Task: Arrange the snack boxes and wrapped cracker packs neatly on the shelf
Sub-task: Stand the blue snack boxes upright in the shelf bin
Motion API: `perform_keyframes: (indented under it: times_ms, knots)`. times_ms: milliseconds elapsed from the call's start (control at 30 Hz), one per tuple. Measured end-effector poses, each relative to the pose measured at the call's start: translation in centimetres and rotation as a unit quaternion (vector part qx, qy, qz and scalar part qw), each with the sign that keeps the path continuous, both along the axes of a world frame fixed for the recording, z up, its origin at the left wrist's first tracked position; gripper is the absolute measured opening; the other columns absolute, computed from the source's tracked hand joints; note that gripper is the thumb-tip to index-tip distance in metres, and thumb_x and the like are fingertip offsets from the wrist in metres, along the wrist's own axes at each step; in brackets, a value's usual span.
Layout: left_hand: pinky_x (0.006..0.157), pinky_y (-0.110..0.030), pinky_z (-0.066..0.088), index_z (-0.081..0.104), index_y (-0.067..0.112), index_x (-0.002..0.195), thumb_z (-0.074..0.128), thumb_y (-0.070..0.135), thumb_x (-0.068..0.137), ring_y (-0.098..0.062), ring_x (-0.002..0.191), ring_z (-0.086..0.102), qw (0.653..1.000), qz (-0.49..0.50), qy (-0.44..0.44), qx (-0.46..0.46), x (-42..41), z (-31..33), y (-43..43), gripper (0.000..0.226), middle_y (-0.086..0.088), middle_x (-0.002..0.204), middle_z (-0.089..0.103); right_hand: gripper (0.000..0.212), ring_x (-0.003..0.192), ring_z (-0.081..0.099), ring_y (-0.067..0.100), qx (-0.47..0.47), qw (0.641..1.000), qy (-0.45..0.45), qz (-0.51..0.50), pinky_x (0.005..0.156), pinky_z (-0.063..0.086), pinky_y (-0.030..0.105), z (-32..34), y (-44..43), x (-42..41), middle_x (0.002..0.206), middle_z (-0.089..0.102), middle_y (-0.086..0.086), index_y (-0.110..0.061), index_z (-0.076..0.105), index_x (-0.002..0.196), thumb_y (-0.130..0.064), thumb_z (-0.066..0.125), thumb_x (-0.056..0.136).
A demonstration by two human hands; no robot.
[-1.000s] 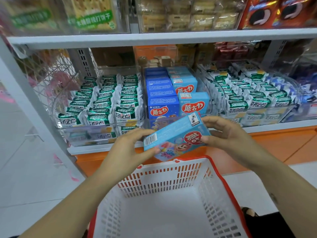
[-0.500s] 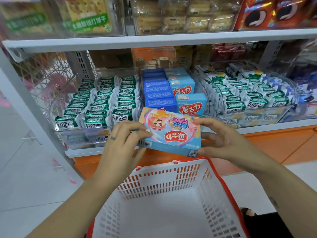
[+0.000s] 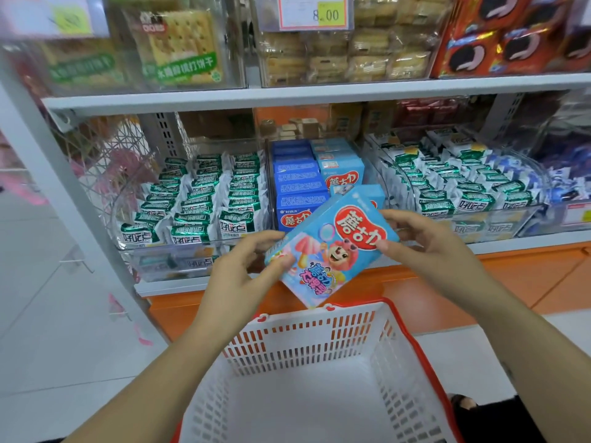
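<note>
Together, left hand (image 3: 237, 282) and right hand (image 3: 427, 249) pinch a tilted box (image 3: 332, 251) (printed face up) at opposite ends, fingers half curled.

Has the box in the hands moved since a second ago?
Yes. The light blue box turned picture-side up and tilted, logo end raised toward the shelved blue boxes.

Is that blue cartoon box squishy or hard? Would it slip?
Probably stiff: the blue box shows flat faces and sharp corners between the left hand and right hand. Likely light, since a loose pinch at each end holds it. Its glossy print might be slippery.
</note>
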State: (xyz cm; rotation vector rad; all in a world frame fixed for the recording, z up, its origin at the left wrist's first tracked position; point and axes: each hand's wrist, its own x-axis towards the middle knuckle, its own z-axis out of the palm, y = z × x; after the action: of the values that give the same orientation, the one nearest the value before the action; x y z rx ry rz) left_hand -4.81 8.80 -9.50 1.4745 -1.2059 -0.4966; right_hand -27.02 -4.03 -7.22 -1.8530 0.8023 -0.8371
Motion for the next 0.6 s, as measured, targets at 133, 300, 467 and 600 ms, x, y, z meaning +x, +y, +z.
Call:
perform_keyframes:
  times_ms: [133, 300, 467, 600]
  knots:
    - [0.077, -0.032, 0.057, 0.063, 0.029, 0.105, 0.061, 0.041, 0.076, -0.006, 0.094, 0.067, 0.999, -0.030, 0.010, 0.012, -0.3, 1.2, -0.9, 0.031, 0.017, 0.099, 0.071, 0.035, 0.086, 0.067, 0.003, 0.039, 0.999, -0.031, 0.015, 0.062, 0.055, 0.019, 1.2, 0.0, 0.1, 0.112, 0.065, -0.010, -0.034, 0.055, 0.112, -0.015, 0.066, 0.084]
    - [0.083, -0.013, 0.047, 0.056, 0.041, 0.112, 0.061, 0.031, 0.090, 0.009, 0.096, 0.058, 0.993, -0.019, -0.118, -0.012, 0.4, 3.4, -4.4, 0.025, 0.018, 0.113, 0.061, 0.037, 0.088, 0.064, -0.008, -0.066, 0.992, -0.102, -0.045, 0.061, 0.050, 0.010, 3.8, -0.7, 0.3, 0.109, 0.058, -0.019, -0.023, 0.053, 0.117, -0.005, 0.062, 0.087]
    - [0.092, -0.002, 0.024, 0.058, 0.017, 0.127, 0.061, 0.019, 0.091, -0.008, 0.115, 0.049, 0.960, 0.014, -0.279, 0.019, 2.1, 4.4, -8.1, 0.036, 0.001, 0.129, 0.054, 0.042, 0.101, 0.061, 0.011, -0.234, 0.958, -0.072, -0.148, 0.080, 0.052, 0.024, 4.9, -3.9, 1.0, 0.114, 0.058, -0.013, -0.028, 0.051, 0.119, -0.005, 0.065, 0.087]
    - [0.098, -0.017, 0.028, 0.060, 0.017, 0.125, 0.060, 0.019, 0.091, -0.016, 0.123, 0.049, 0.949, 0.017, -0.311, 0.051, 3.0, 4.3, -9.8, 0.034, -0.001, 0.130, 0.057, 0.044, 0.109, 0.050, 0.005, -0.360, 0.919, -0.007, -0.159, 0.093, 0.040, 0.014, 4.5, -6.9, 2.4, 0.119, 0.054, -0.006, -0.014, 0.056, 0.122, 0.002, 0.066, 0.082]
